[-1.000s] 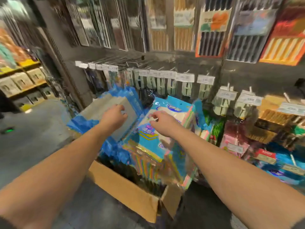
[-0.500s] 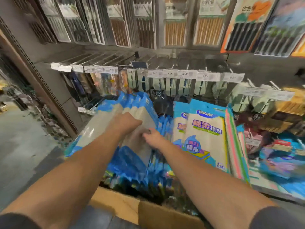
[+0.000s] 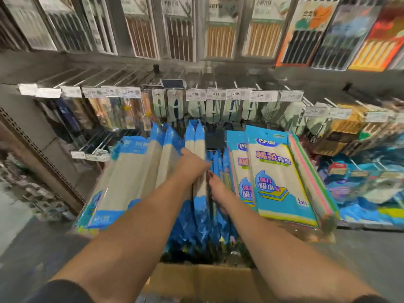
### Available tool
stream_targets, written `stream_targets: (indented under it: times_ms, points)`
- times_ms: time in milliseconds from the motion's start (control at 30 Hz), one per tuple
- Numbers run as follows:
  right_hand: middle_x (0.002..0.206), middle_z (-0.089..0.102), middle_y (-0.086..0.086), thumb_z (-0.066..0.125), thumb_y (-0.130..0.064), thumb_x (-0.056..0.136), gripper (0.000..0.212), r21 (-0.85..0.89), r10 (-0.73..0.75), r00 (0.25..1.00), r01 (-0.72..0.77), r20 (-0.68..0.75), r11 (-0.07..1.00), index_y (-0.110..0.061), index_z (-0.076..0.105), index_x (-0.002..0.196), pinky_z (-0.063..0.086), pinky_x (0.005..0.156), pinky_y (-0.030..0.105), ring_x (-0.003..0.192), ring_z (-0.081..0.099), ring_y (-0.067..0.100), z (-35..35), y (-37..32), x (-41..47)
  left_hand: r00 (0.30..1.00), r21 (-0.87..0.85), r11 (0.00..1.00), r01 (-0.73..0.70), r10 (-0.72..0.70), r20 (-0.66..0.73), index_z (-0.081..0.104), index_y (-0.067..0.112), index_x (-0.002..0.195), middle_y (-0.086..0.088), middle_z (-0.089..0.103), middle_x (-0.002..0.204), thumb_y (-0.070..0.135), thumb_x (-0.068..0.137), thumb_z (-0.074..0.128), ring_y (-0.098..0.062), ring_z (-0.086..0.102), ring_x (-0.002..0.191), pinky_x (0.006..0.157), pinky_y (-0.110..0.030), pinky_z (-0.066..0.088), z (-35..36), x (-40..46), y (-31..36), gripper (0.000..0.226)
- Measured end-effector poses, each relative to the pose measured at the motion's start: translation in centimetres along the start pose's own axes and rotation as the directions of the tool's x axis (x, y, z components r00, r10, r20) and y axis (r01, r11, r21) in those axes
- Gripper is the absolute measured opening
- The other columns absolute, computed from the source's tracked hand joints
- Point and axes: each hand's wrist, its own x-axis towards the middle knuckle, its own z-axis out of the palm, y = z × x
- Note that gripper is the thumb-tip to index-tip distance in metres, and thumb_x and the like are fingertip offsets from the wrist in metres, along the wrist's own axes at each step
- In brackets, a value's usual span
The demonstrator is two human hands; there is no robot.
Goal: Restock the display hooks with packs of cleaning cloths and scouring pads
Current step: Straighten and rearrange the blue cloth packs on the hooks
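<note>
Bare forearms, dark sleeves (image 3: 65, 290) (pushed up)

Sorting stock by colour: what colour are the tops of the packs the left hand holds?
Blue tops, head view.

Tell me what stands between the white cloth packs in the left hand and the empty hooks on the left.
Nothing visible blocks that path. The left hand grips white cloth packs standing in the cardboard box; the bare hooks lie just beyond their top left edge. The right hand is buried among packs farther right.

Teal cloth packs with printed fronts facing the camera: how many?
2. One teal pack is frontmost on the right, fully showing; a second teal pack is just left of it, half covered. Others may be hidden behind.
</note>
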Motion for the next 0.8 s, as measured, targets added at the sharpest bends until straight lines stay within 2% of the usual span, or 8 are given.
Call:
stream_targets:
  times_ms: [100, 200, 333, 467, 567, 633, 733, 800]
  points:
    - [0.124, 0.062, 0.008, 0.032, -0.037, 0.107, 0.039, 0.004, -0.044, 0.999, 0.044, -0.006, 0.999, -0.025, 0.048, 0.141, 0.045, 0.067, 0.027, 0.094, 0.057, 0.017, -0.2, -0.6, -1.7, 0.999, -0.083, 0.996, -0.033, 0.03, -0.028, 0.011, 0.001, 0.149, -0.015, 0.06, 0.12, 0.028, 0.091, 0.07, -0.029, 0.06, 0.095, 0.074, -0.037, 0.046, -0.6, -0.7, -0.2, 0.087]
    - [0.141, 0.051, 0.004, 0.039, -0.035, 0.105, 0.045, -0.022, -0.156, 0.987, 0.156, -0.029, 0.988, -0.023, 0.041, 0.149, 0.048, 0.092, 0.03, 0.11, 0.052, 0.015, -0.5, -2.6, -4.0, 0.991, -0.118, 0.987, -0.108, 0.098, -0.09, 0.018, 0.003, 0.147, -0.013, 0.06, 0.111, 0.026, 0.089, 0.07, -0.031, 0.062, 0.096, 0.076, -0.039, 0.051, -2.8, -2.1, -0.5, 0.082]
    - [0.135, 0.051, 0.007, 0.051, -0.023, 0.102, 0.043, -0.048, -0.376, 0.919, 0.373, -0.117, 0.927, -0.017, 0.046, 0.145, 0.038, 0.055, 0.0, 0.084, 0.054, -0.003, -3.2, -7.2, -7.2, 0.924, -0.156, 0.924, -0.35, 0.312, -0.222, 0.033, 0.005, 0.136, -0.007, 0.056, 0.098, 0.027, 0.086, 0.072, -0.03, 0.056, 0.091, 0.072, -0.035, 0.04, -7.6, -6.0, 1.7, 0.067]
    - [0.134, 0.046, 0.002, 0.058, -0.028, 0.099, 0.035, -0.11, -0.56, 0.784, 0.553, -0.266, 0.826, -0.024, 0.055, 0.133, 0.037, 0.068, -0.003, 0.093, 0.052, -0.003, -9.2, -10.9, -10.7, 0.817, -0.271, 0.781, -0.563, 0.476, -0.325, 0.041, 0.011, 0.125, 0.0, 0.059, 0.099, 0.027, 0.082, 0.077, -0.016, 0.059, 0.078, 0.061, -0.03, 0.043, -10.6, -11.2, 5.8, 0.057]
    - [0.13, 0.05, 0.002, 0.061, -0.031, 0.097, 0.02, -0.06, -0.615, 0.684, 0.648, -0.392, 0.759, -0.031, 0.056, 0.116, 0.044, 0.09, 0.009, 0.097, 0.053, -0.004, -15.7, -11.6, -14.2, 0.78, -0.435, 0.648, -0.625, 0.545, -0.308, 0.043, 0.024, 0.11, 0.001, 0.063, 0.097, 0.035, 0.069, 0.082, -0.018, 0.068, 0.083, 0.073, -0.037, 0.059, -9.1, -14.9, 8.3, 0.058]
    - [0.125, 0.055, -0.004, 0.061, -0.037, 0.096, 0.022, -0.004, -0.585, 0.659, 0.663, -0.472, 0.749, -0.031, 0.054, 0.116, 0.047, 0.086, 0.013, 0.098, 0.055, -0.004, -20.9, -10.8, -16.4, 0.772, -0.534, 0.578, -0.616, 0.579, -0.263, 0.044, 0.029, 0.102, -0.004, 0.068, 0.098, 0.034, 0.066, 0.081, -0.025, 0.073, 0.081, 0.073, -0.045, 0.062, -6.5, -17.2, 10.1, 0.051]
    - [0.127, 0.062, -0.002, 0.067, -0.066, 0.079, 0.058, 0.179, -0.473, 0.688, 0.65, -0.55, 0.738, -0.031, 0.054, 0.123, 0.05, 0.095, 0.035, 0.109, 0.062, 0.01, -29.1, -7.9, -19.7, 0.733, -0.665, 0.472, -0.579, 0.659, -0.169, 0.045, 0.02, 0.107, -0.001, 0.069, 0.086, 0.01, 0.081, 0.076, -0.015, 0.067, 0.061, 0.053, -0.029, 0.056, -0.1, -21.1, 13.2, 0.042]
    - [0.127, 0.066, 0.003, 0.067, -0.071, 0.074, 0.08, 0.306, -0.414, 0.714, 0.647, -0.564, 0.698, -0.023, 0.051, 0.135, 0.053, 0.094, 0.041, 0.113, 0.065, 0.02, -34.7, -5.0, -22.1, 0.684, -0.721, 0.428, -0.545, 0.724, -0.087, 0.044, 0.018, 0.105, 0.003, 0.07, 0.076, 0.006, 0.075, 0.076, -0.012, 0.063, 0.056, 0.049, -0.027, 0.052, 5.2, -23.5, 15.4, 0.045]
